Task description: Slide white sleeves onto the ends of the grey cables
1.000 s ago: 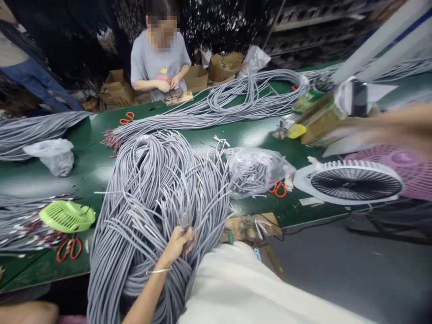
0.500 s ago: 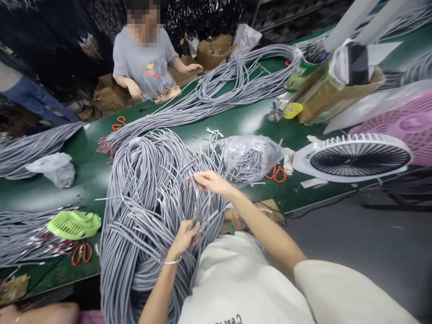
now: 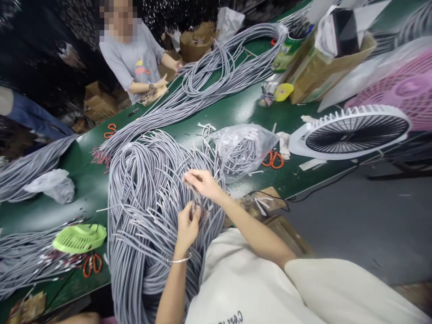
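Observation:
A big heap of grey cables (image 3: 130,270) hangs over the bench edge in front of me, many of its pale cut ends pointing up. My left hand (image 3: 188,225) is closed around a grey cable end (image 3: 195,198), thumb pressed on it. Just above, my right hand (image 3: 202,183) is closed with thumb and fingertips pinched together. Whatever lies in that pinch is too small and blurred to name. Close to my right hand lies a clear plastic bag (image 3: 241,146) full of short grey cable pieces.
Across the green bench (image 3: 175,130) stretches a long cable bundle (image 3: 168,105), with a co-worker (image 3: 130,58) behind it. Orange-handled scissors (image 3: 273,159) and a white fan (image 3: 351,135) lie to the right. At left are a green fan (image 3: 79,238) and more scissors (image 3: 92,265).
My two hands have come closer together, the left rising toward the right. My view has shifted a little. The co-worker's hands have moved onto the long cable bundle's side.

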{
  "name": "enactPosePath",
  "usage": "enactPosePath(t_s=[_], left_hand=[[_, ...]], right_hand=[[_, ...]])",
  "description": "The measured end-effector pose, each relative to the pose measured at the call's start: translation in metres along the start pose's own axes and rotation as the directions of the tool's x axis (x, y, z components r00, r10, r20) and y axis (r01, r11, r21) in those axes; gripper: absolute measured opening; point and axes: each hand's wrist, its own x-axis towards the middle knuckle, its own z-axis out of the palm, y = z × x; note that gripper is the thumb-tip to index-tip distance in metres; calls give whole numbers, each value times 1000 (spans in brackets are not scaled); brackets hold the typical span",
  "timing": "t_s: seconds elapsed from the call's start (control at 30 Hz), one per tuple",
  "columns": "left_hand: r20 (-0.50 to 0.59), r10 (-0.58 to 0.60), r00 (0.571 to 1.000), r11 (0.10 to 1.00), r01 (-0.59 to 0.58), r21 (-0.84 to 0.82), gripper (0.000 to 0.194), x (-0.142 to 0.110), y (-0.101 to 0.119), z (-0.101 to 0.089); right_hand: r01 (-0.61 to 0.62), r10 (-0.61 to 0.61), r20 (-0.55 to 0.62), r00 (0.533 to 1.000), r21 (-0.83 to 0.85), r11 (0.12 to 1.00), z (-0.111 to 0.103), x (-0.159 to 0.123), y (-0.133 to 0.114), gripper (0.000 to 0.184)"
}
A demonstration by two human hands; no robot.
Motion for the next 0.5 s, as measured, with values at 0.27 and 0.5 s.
enactPosePath(t_s=[0.27, 0.5], left_hand=[[-148, -74, 986, 981, 45, -188, 55, 1, 9, 19], [-106, -57, 993, 984, 38, -171, 58, -1, 3, 28]], right_hand=[[-85, 210, -306, 928, 375, 923, 14, -6, 5, 49], [16, 262, -528, 808, 464, 885, 14, -17, -1, 44]])
